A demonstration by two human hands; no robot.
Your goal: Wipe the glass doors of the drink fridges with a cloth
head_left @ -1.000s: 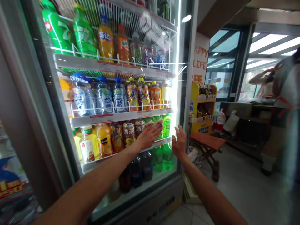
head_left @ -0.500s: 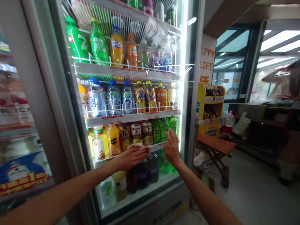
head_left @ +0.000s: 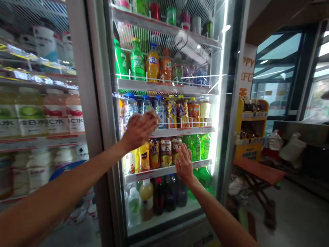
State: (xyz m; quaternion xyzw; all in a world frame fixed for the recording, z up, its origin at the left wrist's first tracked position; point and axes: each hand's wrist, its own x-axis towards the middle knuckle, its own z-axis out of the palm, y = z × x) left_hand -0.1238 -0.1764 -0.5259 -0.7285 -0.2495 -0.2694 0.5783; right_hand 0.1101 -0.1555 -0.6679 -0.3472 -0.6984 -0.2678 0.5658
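My left hand (head_left: 138, 132) holds a crumpled pale cloth (head_left: 153, 114) against the glass door (head_left: 180, 214) of a lit drinks fridge, at the height of the blue-capped bottles. Its fingers lie over the cloth, and motion blurs them a little. Lower and to the right, my right hand (head_left: 183, 164) has its fingers spread and appears to rest on the same glass. Behind that hand are brown iced-tea bottles (head_left: 166, 152) and green bottles (head_left: 195, 146). Part of the bottle row behind the left hand is hidden.
A second fridge section with bottled drinks (head_left: 53, 111) stands to the left, past a grey door frame (head_left: 96, 103). On the right are a yellow display rack (head_left: 248, 151), a low red-topped folding table (head_left: 260, 169) and white plastic bags (head_left: 293, 147).
My left hand has moved up the glass with the cloth, from the lower shelf edge to the blue-capped bottles. The view has swung left. My right hand now overlaps the brown iced-tea bottles.
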